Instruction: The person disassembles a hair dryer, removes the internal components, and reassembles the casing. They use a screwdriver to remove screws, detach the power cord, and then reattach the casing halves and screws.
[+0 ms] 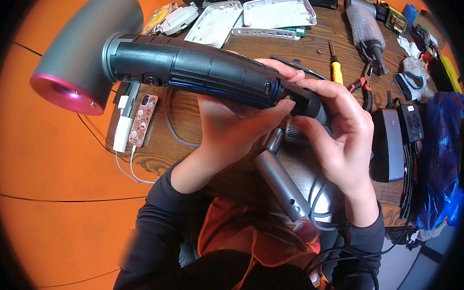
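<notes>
A hair dryer with a grey head and pink rear rim has a black, bare-looking handle stretching right, held up above the table. My left hand grips the handle from beneath, thumb near its far end. My right hand holds the black end piece between bent fingers and thumb. Below lie a loose grey cylindrical housing with small holes, a perforated metal piece partly hidden by my hands, and grey cable.
The wooden table carries white plastic casings, a yellow screwdriver, red-handled pliers, a bubble-wrapped item, a glove, a black box, a phone in a patterned case and blue plastic. Black cables hang at lower right.
</notes>
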`<state>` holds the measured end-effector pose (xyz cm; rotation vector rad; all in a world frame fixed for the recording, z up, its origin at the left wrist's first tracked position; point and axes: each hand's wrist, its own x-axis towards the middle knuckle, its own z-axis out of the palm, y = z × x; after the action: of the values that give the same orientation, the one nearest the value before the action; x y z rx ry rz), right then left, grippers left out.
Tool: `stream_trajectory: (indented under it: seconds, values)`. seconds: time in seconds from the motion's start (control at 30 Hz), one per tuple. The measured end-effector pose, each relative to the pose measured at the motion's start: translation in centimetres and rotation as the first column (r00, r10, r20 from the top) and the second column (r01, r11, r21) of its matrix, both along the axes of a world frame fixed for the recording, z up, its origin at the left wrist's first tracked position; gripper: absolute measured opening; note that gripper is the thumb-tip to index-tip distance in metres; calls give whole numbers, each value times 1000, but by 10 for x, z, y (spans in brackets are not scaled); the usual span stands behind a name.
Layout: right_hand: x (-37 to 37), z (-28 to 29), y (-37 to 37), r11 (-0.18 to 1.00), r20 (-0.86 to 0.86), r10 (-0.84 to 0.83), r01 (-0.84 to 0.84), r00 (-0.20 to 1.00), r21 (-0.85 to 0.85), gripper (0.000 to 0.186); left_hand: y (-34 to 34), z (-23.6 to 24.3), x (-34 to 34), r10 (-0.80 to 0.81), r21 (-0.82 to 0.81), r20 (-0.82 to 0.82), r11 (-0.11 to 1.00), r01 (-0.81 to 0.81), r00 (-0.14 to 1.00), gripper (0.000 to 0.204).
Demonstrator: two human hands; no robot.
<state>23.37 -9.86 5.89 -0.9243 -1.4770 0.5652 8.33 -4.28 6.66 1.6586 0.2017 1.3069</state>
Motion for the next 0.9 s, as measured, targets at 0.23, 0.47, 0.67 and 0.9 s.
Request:
stream_trajectory:
  seconds: [0.23, 0.47, 0.67, 0.9]
  values:
    - [8, 8, -1, 982, -225, 157, -175, 962, -63, 32, -2, 10, 8, -43, -117, 37, 992, 47, 998, 41]
    - [8, 7, -3, 906, -560, 258, -398, 787, -142, 31, 30, 51, 23, -347, -27, 527, 905, 424, 776, 54]
    - [18, 1, 5, 881, -691, 206, -439, 693, -177, 30, 58, 67, 55, -315, -241, 494, 846, 475, 811, 19]
    - [24, -5, 10, 915, -699, 77, -329, 711, -233, 28, 74, 56, 66, -408, -108, 476, 852, 512, 779, 32]
